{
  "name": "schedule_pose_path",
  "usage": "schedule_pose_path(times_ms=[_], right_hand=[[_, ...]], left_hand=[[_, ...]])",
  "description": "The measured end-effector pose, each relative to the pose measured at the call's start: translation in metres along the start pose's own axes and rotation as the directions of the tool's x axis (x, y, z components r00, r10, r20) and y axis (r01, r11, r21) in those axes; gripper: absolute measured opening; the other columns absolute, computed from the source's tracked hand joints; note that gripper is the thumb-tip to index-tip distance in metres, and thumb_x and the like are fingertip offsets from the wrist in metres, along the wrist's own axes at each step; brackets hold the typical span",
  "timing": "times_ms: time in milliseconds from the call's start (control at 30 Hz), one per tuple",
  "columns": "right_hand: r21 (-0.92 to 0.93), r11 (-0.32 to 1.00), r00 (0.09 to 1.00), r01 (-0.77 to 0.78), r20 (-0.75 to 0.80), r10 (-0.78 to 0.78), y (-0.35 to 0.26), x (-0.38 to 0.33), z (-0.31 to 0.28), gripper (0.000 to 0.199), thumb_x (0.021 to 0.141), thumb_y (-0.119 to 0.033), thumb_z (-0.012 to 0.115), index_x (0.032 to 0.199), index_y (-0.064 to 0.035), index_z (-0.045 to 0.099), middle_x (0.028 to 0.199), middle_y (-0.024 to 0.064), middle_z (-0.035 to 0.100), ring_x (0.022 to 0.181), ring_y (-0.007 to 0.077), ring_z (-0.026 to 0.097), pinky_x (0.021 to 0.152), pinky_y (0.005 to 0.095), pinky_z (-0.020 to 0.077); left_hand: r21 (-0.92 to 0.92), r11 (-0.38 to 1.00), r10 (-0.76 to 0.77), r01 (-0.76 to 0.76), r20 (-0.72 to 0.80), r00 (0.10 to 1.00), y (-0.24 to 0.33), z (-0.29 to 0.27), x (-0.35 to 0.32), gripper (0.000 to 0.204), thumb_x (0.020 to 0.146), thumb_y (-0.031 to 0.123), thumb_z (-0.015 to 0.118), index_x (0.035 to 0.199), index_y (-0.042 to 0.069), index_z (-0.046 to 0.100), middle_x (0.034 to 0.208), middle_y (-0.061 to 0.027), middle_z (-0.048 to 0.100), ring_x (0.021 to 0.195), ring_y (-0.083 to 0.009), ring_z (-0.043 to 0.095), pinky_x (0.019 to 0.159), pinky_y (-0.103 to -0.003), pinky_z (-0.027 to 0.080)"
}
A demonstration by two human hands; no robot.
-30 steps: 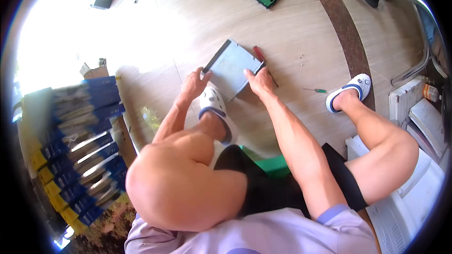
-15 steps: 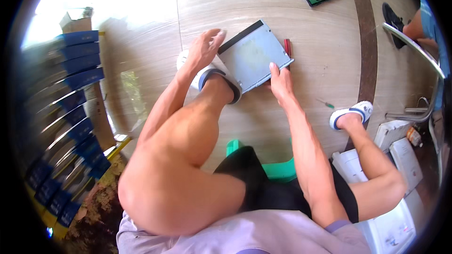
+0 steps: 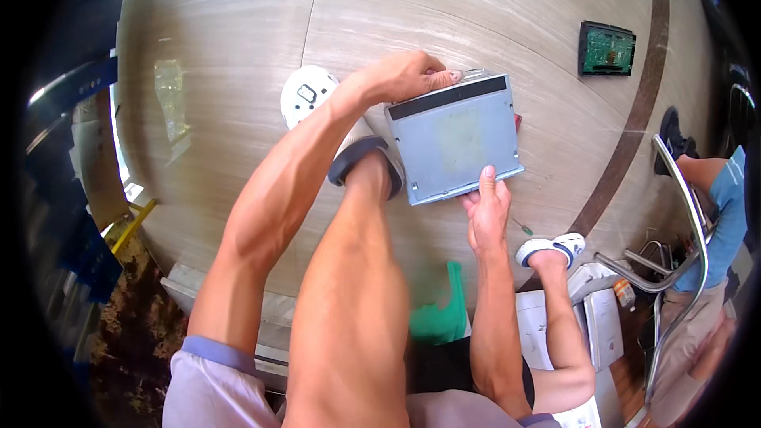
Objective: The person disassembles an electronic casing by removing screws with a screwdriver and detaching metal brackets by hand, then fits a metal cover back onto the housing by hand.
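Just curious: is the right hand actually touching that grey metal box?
Touching. The head view shows the right hand with fingers on the near edge of the grey metal box.

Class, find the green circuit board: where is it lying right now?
In the head view the circuit board lies flat on the floor at upper right, beyond the grey metal box, beside the dark curved floor stripe.

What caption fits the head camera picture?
Both hands, left hand and right hand, grip a grey metal box above the floor.

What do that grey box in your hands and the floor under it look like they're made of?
The grey box looks like thin sheet metal with a dull, matte finish: flat panels, crisp folded edges, a dark strip along the top. The floor seems to be polished stone or stone-look tile: pale streaked veining, thin joint lines and a sheen of glare.
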State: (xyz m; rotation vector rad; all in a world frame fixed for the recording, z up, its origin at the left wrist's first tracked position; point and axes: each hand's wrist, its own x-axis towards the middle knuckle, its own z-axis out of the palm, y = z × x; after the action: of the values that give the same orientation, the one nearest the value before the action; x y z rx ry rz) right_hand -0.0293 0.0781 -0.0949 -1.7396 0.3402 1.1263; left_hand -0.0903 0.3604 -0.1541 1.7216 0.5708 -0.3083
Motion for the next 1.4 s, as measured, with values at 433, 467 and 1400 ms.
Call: schedule_pose_path(times_ms=[433,467,1400], right_hand=[[0.122,0.992,0.982,0.037,0.181,-0.059,0.01,0.008,-0.018,0.044,0.113,-0.034,0.05,0.141,-0.0004,0.049,0.134,0.0136,0.064,0.117,0.0278,0.067,0.1,0.0464,0.055],[0.137,0.989,0.979,0.059,0.188,-0.084,0.008,0.013,-0.016,0.043,0.113,-0.034,0.049,0.141,-0.0007,0.049,0.134,0.0136,0.064,0.116,0.0273,0.067,0.1,0.0457,0.055],[-0.081,0.964,0.959,0.252,0.156,-0.237,-0.042,0.052,0.049,0.032,0.106,-0.007,0.054,0.137,0.0025,0.058,0.126,0.0123,0.068,0.111,0.0206,0.068,0.094,0.0339,0.0577]], left_hand=[[-0.107,0.994,-0.055,0.037,-0.167,0.984,0.011,0.001,-0.06,0.102,0.085,0.067,0.076,0.154,-0.002,0.047,0.138,-0.0333,0.061,0.122,-0.0488,0.064,0.105,-0.05,0.051],[-0.197,0.98,-0.07,0.037,-0.161,0.984,0.017,-0.002,-0.065,0.104,0.079,0.068,0.08,0.151,-0.002,0.051,0.135,-0.0325,0.063,0.122,-0.0449,0.065,0.102,-0.048,0.053],[-0.129,0.992,-0.079,0.001,-0.602,0.794,0.05,0.032,-0.125,0.081,0.078,0.044,0.09,0.144,0.008,0.059,0.1,-0.0206,0.069,0.085,-0.0324,0.072,0.074,-0.042,0.059]])
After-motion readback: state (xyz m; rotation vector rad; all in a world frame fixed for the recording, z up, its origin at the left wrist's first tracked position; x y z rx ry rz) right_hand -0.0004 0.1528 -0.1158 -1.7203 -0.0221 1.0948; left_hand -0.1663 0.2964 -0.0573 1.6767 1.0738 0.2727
